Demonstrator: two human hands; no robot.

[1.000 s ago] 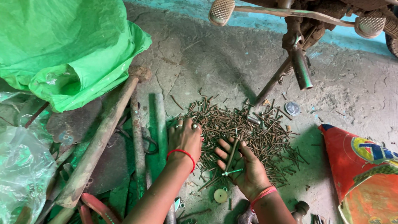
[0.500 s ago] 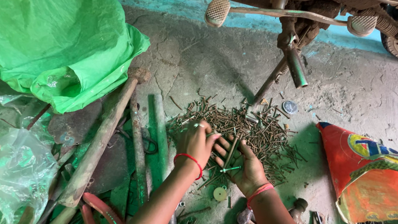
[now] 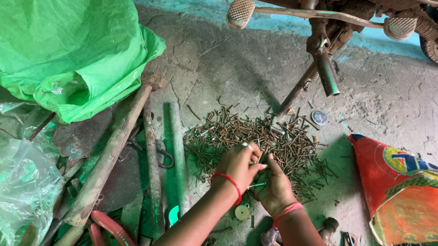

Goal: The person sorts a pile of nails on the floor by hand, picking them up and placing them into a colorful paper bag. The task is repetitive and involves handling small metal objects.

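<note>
Over the nail pile [image 3: 261,139], hands [image 3: 257,175] together.

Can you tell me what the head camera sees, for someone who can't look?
Two hands, left hand and right hand, meet over a pile of rusty nails on a concrete floor, with a green plastic bag nearby.

A cracked concrete floor [image 3: 400,100] carries a pile of rusty nails [image 3: 289,143] at centre, a green plastic sheet [image 3: 53,25] upper left, long iron rods [image 3: 109,154] lower left, and an orange printed sack [image 3: 416,197] at right.
</note>
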